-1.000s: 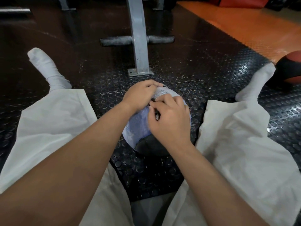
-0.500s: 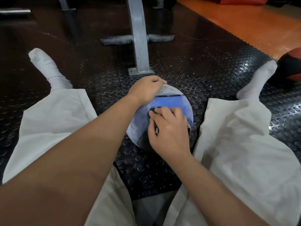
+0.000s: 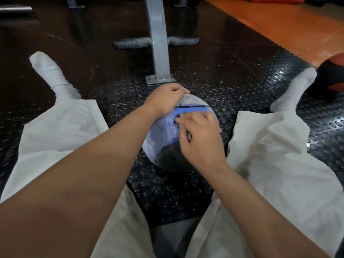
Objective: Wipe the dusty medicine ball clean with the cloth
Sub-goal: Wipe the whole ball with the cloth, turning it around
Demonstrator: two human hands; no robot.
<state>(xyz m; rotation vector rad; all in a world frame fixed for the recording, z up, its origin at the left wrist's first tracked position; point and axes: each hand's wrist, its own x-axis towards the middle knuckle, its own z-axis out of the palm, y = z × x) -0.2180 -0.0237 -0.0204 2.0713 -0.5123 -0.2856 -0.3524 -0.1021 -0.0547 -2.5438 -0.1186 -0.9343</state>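
Blue medicine ball [image 3: 163,131] beneath right grip [image 3: 202,140]

Two hands: left hand [image 3: 165,101], right hand [image 3: 201,140]. Two balls: one dusty blue medicine ball [image 3: 163,133], one red-and-black ball [image 3: 333,73]. Two white socks [image 3: 54,77] [image 3: 292,90]. One grey metal post [image 3: 158,43]. One cloth [image 3: 189,135], mostly hidden.

Grey bench leg [image 3: 158,53] on blk studded mat [image 3: 232,71]; red/blk ball [image 3: 333,75] far rt by orange floor [image 3: 279,25].
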